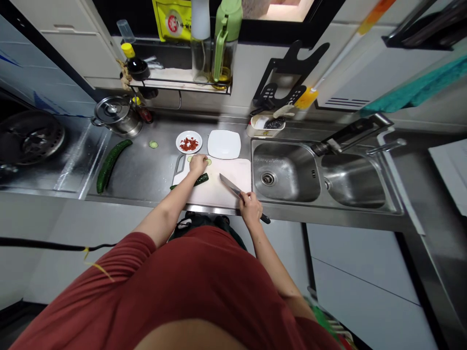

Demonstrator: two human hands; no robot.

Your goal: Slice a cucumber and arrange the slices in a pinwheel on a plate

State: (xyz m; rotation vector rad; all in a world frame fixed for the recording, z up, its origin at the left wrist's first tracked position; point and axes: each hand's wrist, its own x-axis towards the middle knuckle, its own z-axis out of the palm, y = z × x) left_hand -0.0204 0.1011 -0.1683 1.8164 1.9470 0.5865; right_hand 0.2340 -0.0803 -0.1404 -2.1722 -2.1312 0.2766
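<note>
My left hand [198, 164] is over the upper left of the white cutting board [233, 167], its fingers closed at some pale green slices [208, 162]. A cut piece of cucumber [201, 179] lies on the board below that hand, partly hidden by my forearm. My right hand [250, 208] grips the black handle of a knife [230, 185], whose blade points up and left over the board's right part. Behind the board are a plate of chopped red pieces [188, 142] and a white square plate [224, 144].
A whole cucumber [112, 165] and a small green end piece [153, 144] lie on the steel counter at left, near a lidded pot [117, 115]. A double sink [286, 170] adjoins the board's right side. Bottles [221, 48] stand on a wall rack above.
</note>
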